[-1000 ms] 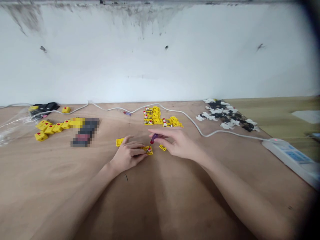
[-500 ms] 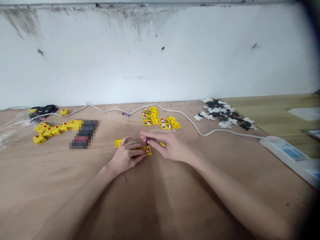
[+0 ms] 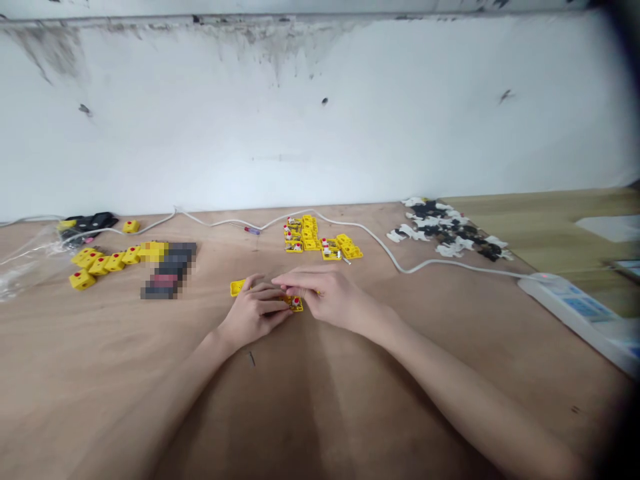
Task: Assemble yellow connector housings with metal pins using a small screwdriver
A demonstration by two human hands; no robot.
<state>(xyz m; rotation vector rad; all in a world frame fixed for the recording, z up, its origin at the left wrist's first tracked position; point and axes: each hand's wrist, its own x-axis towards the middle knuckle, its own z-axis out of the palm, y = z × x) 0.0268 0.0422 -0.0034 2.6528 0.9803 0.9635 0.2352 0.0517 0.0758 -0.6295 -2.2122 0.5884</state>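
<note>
Well, both hands sit close together at the middle of the frame, over the bare plywood tabletop (image 3: pixel 150 373). The left hand (image 3: pixel 255 310) is curled, its fingers bent down around a small square yellow plastic part (image 3: pixel 296 304) with a red-topped button, which lies just past the fingertips on the table. The right hand (image 3: pixel 330 300) comes in from the right with its fingers drawn together in a pinch right over that part, and those fingers block the view: whatever they pinch, if anything, cannot be made out. A sliver of yellow (image 3: pixel 318 292) peeks out beyond them (too little of it shows to name). Just beyond the left hand's knuckles lies a yellow plastic frame (image 3: pixel 237 288), and a tiny dark pin (image 3: pixel 252 359) sits on the wood below that hand.

Farther up, a cluster of yellow parts (image 3: pixel 315 237) lies at upper centre, with a thin white cable (image 3: pixel 295 215) winding behind it and a small screwdriver (image 3: pixel 253 230) beside the cable. To the left runs a row of yellow cubes (image 3: pixel 100 261) next to a pixelated block (image 3: pixel 167 270). A clear plastic bag (image 3: pixel 25 263) lies at the far left, and a heap of black and white pieces (image 3: pixel 450 230) sits upper right, above a white power strip (image 3: pixel 565 310).
</note>
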